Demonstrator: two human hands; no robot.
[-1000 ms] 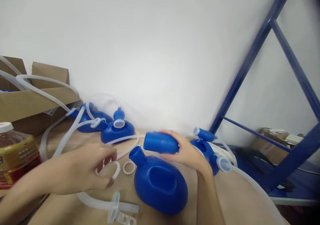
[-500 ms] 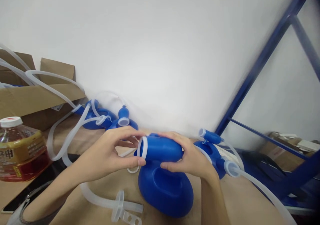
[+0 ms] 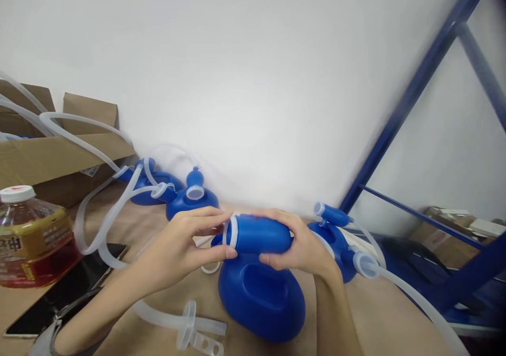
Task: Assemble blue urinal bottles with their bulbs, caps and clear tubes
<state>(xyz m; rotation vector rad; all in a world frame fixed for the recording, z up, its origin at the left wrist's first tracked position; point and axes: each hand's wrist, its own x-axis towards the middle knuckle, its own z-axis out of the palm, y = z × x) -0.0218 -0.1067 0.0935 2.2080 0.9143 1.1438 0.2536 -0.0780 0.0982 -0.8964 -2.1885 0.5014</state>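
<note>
A short blue plastic cylinder [image 3: 259, 234], its open mouth rimmed by a white ring [image 3: 234, 232], lies sideways across my palms. My right hand [image 3: 298, 245] wraps round its closed right end. At the other end, my left hand [image 3: 201, 240] pinches the white ring, thumb below and fingers above. Directly beneath is a rounded blue bottle [image 3: 263, 303] with a hollowed side; whether it is joined to the cylinder I cannot tell. A clear hose with a strapped cap [image 3: 187, 327] rests on the brown table at the bottle's left.
More blue bottles with hoses stand left [image 3: 192, 200] and right [image 3: 336, 245]. At the left are a cardboard box [image 3: 59, 158], a drink bottle [image 3: 31, 240] and a black phone-like slab [image 3: 51, 303]. A blue metal frame [image 3: 415, 92] rises at right.
Both hands and the blue cylinder have shifted slightly right. The left fingers have drawn closer together at the white ring. The bottle beneath stays nearly in place.
</note>
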